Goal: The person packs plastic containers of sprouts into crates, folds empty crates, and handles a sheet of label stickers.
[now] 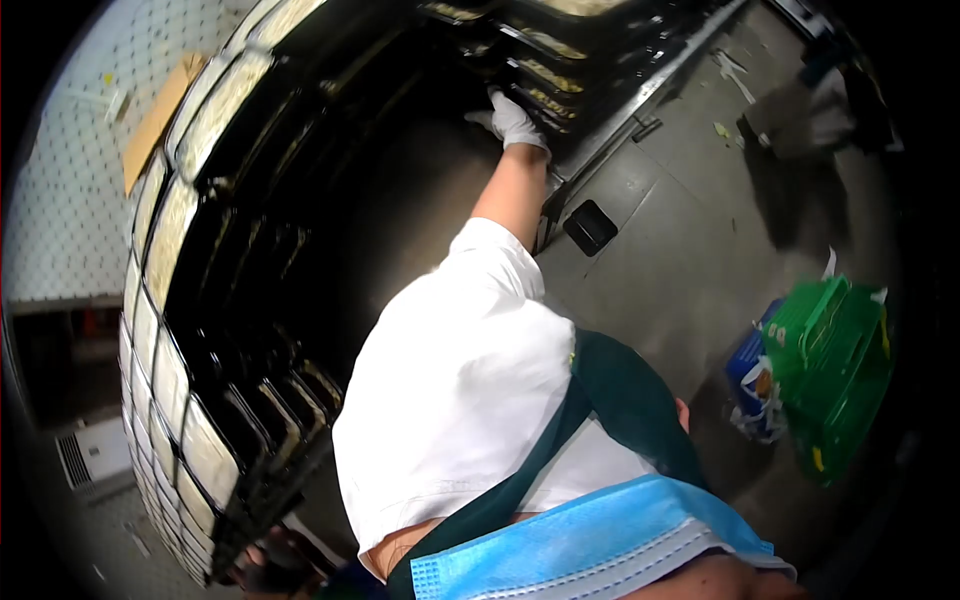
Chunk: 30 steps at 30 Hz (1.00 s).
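Note:
My left hand (pixel 512 122), in a white glove, reaches out with thumb and forefinger apart beside a stack of black trays (pixel 545 85) with pale yellowish contents. Nothing shows in its grasp, and I cannot tell if it touches the tray edges. Another tall stack of black trays (pixel 170 375) with pale, yellowish contents curves along the left side. Between the stacks lies a dark gap. Only a sliver of my right hand (pixel 683 413) appears past the dark green apron (pixel 635 400); its fingers are hidden.
A metal rail (pixel 650 95) edges the right stack. On the grey tiled floor (pixel 670 215) lies a small black square container (pixel 590 228). A green crate (pixel 830 350) and a blue package (pixel 747 365) stand at right. Cardboard (pixel 160 125) leans behind the left trays.

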Available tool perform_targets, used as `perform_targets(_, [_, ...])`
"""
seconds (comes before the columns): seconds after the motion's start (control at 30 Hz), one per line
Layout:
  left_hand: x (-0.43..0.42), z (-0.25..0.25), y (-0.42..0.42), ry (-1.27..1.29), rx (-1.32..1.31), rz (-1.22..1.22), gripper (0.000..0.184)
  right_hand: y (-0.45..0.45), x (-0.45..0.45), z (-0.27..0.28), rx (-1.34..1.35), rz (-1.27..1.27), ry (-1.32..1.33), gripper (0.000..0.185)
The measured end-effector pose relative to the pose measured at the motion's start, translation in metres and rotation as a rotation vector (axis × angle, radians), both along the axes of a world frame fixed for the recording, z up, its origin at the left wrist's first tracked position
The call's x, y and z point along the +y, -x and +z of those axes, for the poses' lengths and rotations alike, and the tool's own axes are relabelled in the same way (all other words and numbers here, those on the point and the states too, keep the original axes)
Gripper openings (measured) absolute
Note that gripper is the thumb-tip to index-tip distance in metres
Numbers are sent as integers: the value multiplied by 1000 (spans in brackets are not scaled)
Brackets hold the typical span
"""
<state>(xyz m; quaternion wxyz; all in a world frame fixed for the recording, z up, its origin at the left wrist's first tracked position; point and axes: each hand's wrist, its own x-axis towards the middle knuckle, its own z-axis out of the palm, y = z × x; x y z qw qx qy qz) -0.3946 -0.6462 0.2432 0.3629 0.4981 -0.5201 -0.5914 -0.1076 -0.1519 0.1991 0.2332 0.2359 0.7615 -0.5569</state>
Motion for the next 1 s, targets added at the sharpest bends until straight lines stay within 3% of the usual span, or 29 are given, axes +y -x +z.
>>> perform_targets(0.03, [-1, 20, -9, -387, 596, 201, 75, -1, 6, -8, -1, 30, -12, 50])
perform_targets(0.07, [-5, 39, -24, -443, 851, 102, 76, -7, 17, -28, -33, 30, -53, 51])
perform_targets(0.1, [-20, 44, -24, -461, 805, -6, 73, -11, 27, -48, -64, 24, -90, 53])
perform_targets(0.17, [-74, -17, 19, 116, 648, -111, 71, -15, 45, -81, -40, 117, -85, 53])
perform_targets(0.27, [-75, -34, 38, 643, 433, -121, 68, -8, 41, -79, 0, 240, -120, 53])
perform_targets(0.3, [-76, -39, 43, 699, 391, -117, 66, -5, 35, -74, 11, 283, -161, 53])
perform_targets(0.37, [-78, -48, 45, 689, 346, -142, 63, 3, 22, -58, 16, 339, -207, 53])
perform_targets(0.43, [-82, -52, 50, 657, 319, -157, 61, 19, -9, -23, -203, 6, -109, 51])
perform_targets(0.53, [-84, -60, 55, 642, 281, -202, 59, 17, -2, -32, -180, -70, 35, 49])
perform_targets(0.67, [-92, -62, 57, 597, 268, -284, 57, 11, 4, -35, -123, 140, -120, 46])
perform_targets(0.73, [-97, -60, 61, 122, 486, -274, 67, 14, 3, -35, -199, -112, 103, 47])
perform_targets(0.8, [-103, -62, 60, -348, 735, -186, 76, 11, 0, -28, -116, 29, 3, 47])
perform_targets(0.83, [-101, -61, 58, -344, 709, -177, 75, 7, -6, -19, -31, 155, -89, 48])
perform_targets(0.9, [-74, -53, 42, -394, 696, -157, 71, 14, -20, 8, -4, 172, -139, 48])
perform_targets(1.0, [-10, -31, 8, -229, 699, -110, 65, 7, -23, 20, 45, 178, -252, 48])
